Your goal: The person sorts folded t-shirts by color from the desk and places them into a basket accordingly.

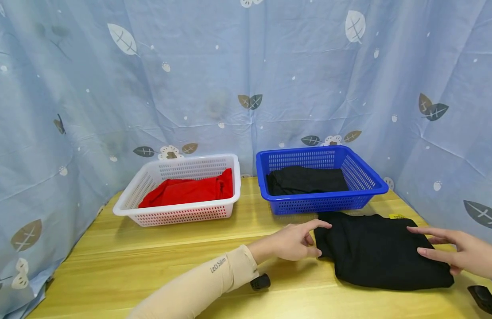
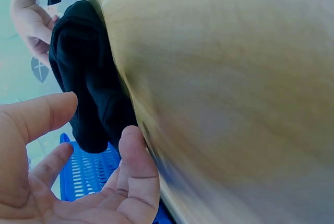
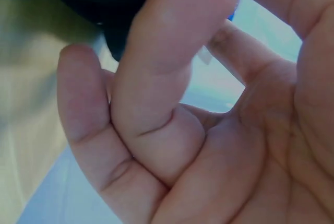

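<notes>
A black folded garment (image 1: 383, 252) lies on the wooden table at the right, with a yellow label (image 1: 397, 216) showing at its back edge. By its left edge is my left hand (image 1: 295, 241), index finger stretched over the cloth. The left wrist view shows the thumb and fingers of that hand (image 2: 78, 166) apart, with no cloth pinched between them. My right hand (image 1: 455, 248) reaches over the garment's right side, thumb and index finger extended. In the right wrist view, the right hand's fingers (image 3: 151, 93) bend loosely beside the dark cloth; their exact contact is unclear.
Behind the garment stands a blue basket (image 1: 321, 204) holding black folded cloth (image 1: 307, 179). A white basket (image 1: 182, 217) with red cloth (image 1: 190, 189) in it is at the left. Blue leaf-patterned curtains (image 1: 198, 79) hang around the wooden table (image 1: 130, 266).
</notes>
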Available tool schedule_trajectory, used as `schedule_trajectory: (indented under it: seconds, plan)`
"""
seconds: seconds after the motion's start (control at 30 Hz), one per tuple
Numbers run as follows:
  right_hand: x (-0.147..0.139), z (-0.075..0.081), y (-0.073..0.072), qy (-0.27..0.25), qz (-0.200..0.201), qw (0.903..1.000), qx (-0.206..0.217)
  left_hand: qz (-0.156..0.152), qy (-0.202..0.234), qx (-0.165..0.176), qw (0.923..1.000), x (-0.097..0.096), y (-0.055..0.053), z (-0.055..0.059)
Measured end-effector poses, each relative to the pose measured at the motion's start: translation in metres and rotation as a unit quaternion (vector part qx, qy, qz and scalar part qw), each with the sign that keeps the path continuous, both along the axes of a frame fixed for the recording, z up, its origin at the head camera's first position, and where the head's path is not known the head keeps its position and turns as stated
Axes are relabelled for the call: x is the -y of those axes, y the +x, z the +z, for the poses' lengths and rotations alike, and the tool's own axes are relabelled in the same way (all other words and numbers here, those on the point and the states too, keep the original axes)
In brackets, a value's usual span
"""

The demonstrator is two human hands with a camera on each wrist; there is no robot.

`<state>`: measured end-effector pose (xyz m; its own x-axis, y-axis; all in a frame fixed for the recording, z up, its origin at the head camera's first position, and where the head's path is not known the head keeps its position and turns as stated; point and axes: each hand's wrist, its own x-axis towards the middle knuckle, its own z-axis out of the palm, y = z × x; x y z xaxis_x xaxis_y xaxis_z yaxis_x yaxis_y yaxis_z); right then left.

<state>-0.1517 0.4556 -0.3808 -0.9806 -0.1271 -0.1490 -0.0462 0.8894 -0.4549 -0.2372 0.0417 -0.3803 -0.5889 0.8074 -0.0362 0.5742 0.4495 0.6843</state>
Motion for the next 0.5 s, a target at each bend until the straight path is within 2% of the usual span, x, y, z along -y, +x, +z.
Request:
schedule_trajectory:
  seconds: [0.17, 0.33, 0.5]
  plan:
    - [-0.0064, -0.007, -0.0011, -0.022, 0.005, 0.9996, 0.019, 0.002, 0.003, 0.007, 1.0, -0.0032, 0.0011, -0.0005]
    - [-0.0069, -0.0105, -0.0012, -0.032, 0.009, 0.9993, 0.019, 0.011, 0.005, 0.013, 0.9998, -0.0053, 0.0016, -0.0018]
    - [-0.0076, -0.0107, 0.0017, -0.075, 0.04, 0.996, 0.026, 0.015, 0.008, 0.024, 0.9996, -0.0086, 0.001, -0.004]
